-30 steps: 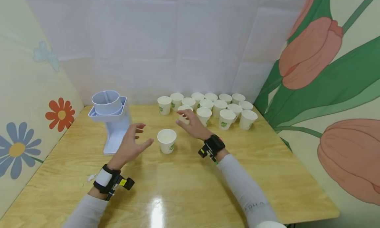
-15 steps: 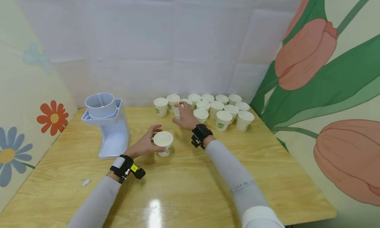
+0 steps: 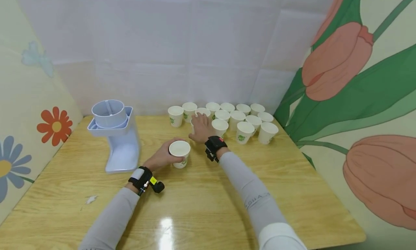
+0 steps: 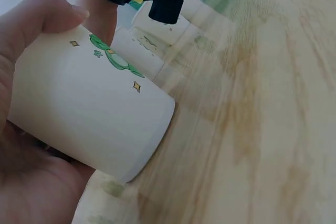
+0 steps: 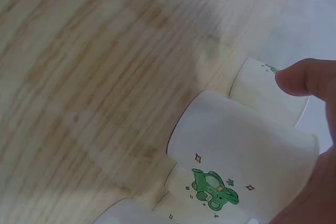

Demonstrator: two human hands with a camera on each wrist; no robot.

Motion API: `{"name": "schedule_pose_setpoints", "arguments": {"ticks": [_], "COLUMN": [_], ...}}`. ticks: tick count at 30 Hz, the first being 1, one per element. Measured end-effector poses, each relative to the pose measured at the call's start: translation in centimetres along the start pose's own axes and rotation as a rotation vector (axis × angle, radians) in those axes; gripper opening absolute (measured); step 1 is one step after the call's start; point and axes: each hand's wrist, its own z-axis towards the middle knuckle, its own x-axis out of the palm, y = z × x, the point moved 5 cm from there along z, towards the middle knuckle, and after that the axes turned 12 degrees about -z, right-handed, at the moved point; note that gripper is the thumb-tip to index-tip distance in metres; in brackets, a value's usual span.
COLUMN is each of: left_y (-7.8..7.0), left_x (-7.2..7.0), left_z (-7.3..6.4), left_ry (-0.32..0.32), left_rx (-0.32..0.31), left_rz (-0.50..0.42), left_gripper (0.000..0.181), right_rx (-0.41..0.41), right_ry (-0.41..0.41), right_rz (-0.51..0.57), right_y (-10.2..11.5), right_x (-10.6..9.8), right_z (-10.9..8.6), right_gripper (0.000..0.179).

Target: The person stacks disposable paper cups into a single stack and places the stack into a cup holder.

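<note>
At the near left of the cup cluster: a white paper cup (image 5: 244, 153) is being covered by the right hand (image 3: 200, 129); most of it is hidden from the head view
Cup and palm: this cup is placed directly ahead of the palm, its long axis upright, its rim brought close to the hand; by the right hand it is best reached, the left being farther off
Right fingers: spread, loosely extended, with the thumb seen held off the cup's wall; whether it is touched by the hidden fingertips cannot be told
Left hand (image 3: 162, 156): closed round a second cup (image 3: 180, 149), the wall clasped between thumb and fingers; this one is kept upright, apart from the cluster and nearer the body; whether its base is borne by the table (image 3: 195, 214) cannot be told
Cup looks: plain white walls, narrowed towards the base; a green cartoon animal and small gold sparkles are printed on the covered cup; green print and sparkles are shown on the gripped one too
Neighbours: more cups (image 3: 244, 132) are ranged upright to the right and behind; a pale-blue stand (image 3: 121, 152), topped by a round tub (image 3: 108, 114), is set over on the left
</note>
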Motion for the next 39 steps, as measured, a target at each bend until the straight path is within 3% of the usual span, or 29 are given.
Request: {"name": "schedule_pose_setpoints", "arguments": {"ticks": [12,22,32,39], "left_y": [0.2,0.7,0.2,0.1], "left_x": [0.4,0.4,0.1,0.1], "left_z": [-0.5,-0.9,-0.3,0.0], "left_ry": [-0.014,-0.035,-0.046,-0.012], "left_rx": [0.008,-0.035,-0.049,-0.045], "left_rz": [0.038,0.009,0.052,0.045], "left_gripper": [0.066,0.071,0.071,0.067], "right_rx": [-0.037,0.018,0.076,0.079], "right_ry": [-0.062,-0.134,-0.118,-0.011], "right_rz": [0.098,0.143,0.172,0.146], "right_y": [1.5,1.8,1.5,1.4], "right_x": [-0.1,0.6,-0.2,-1.0], "right_z": [-1.4,-1.0,-0.2,-0.6], "right_gripper": [0.079,0.065,0.063,0.062]}}
